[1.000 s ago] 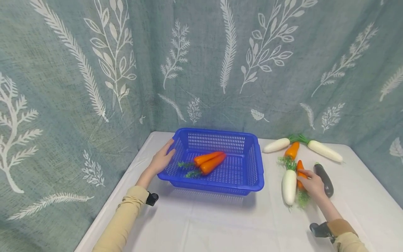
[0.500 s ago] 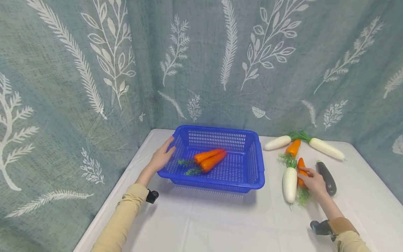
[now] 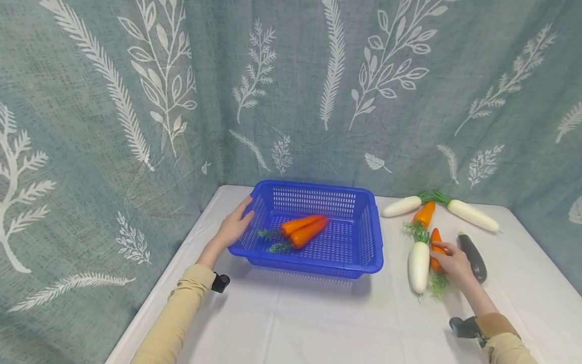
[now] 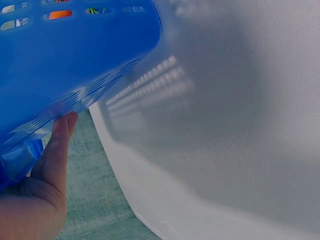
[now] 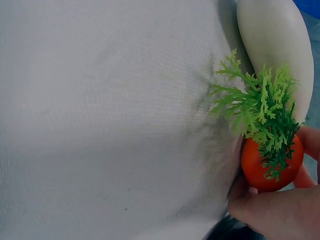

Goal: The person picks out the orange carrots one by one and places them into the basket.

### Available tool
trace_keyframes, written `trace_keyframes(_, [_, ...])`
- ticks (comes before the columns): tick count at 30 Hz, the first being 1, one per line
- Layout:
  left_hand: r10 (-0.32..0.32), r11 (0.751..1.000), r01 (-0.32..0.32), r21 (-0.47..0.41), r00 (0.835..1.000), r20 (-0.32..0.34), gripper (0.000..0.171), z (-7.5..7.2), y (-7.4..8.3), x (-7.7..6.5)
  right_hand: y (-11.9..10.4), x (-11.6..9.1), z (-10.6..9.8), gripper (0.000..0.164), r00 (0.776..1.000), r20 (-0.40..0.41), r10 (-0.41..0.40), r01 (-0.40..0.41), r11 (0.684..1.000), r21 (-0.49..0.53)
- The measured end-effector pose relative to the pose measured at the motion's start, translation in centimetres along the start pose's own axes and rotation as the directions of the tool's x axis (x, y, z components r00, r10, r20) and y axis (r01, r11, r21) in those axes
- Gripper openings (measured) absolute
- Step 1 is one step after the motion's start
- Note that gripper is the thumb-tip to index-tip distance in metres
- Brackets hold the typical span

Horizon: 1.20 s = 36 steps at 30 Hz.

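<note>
My left hand [image 3: 235, 226] holds the left rim of a blue plastic basket [image 3: 309, 263], and in the left wrist view its fingers [image 4: 60, 135] reach against the basket's outer wall. Two orange carrots [image 3: 305, 233] with feathery green tops lie side by side in the basket. At the right, my right hand [image 3: 456, 263] grips another carrot [image 5: 270, 162] between thumb and fingers, its leafy end toward me. A white radish [image 3: 419, 267] lies just left of that carrot. To the hand's right is a dark eggplant [image 3: 473, 258].
Behind the right hand lie one more carrot [image 3: 425, 214] and two white radishes, a left one [image 3: 402, 206] and a right one [image 3: 474, 216]. White cloth [image 3: 318, 323] covers the table. A patterned green curtain [image 3: 291, 91] hangs close behind and to the left.
The whole view has shifted slightly as the head moved. Both hands keep their places on the basket rim and the carrot; the vegetables stay put apart from a slight rightward shift of the eggplant.
</note>
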State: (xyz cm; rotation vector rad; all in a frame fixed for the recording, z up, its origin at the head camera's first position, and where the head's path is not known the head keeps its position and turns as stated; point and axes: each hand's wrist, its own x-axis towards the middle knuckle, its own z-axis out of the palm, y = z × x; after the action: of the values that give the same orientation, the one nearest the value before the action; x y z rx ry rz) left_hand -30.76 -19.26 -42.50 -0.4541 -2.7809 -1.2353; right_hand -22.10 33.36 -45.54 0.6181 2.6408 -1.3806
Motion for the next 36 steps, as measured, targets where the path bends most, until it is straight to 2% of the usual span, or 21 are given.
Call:
trace_keyframes(15, [0.004,1.000,-0.004,-0.007,1.000,-0.008,0.053,-0.18,0.16,-0.18,-0.17,0.17,0.08,0.057,1.000,-0.011,0.008,-0.008,1.000,0.006])
trace_keyframes(26, [-0.005,1.000,0.005,-0.020,1.000,0.001,0.053,-0.03,-0.06,-0.25,-0.33,0.08,0.49,0.057,0.995,-0.066,0.078,-0.075,0.996,0.050])
trace_keyframes(36, [-0.002,1.000,0.002,-0.024,1.000,0.001,0.053,-0.31,0.13,-0.48,-0.58,-0.22,0.31,0.058,0.993,-0.081,0.088,-0.083,0.995,0.062])
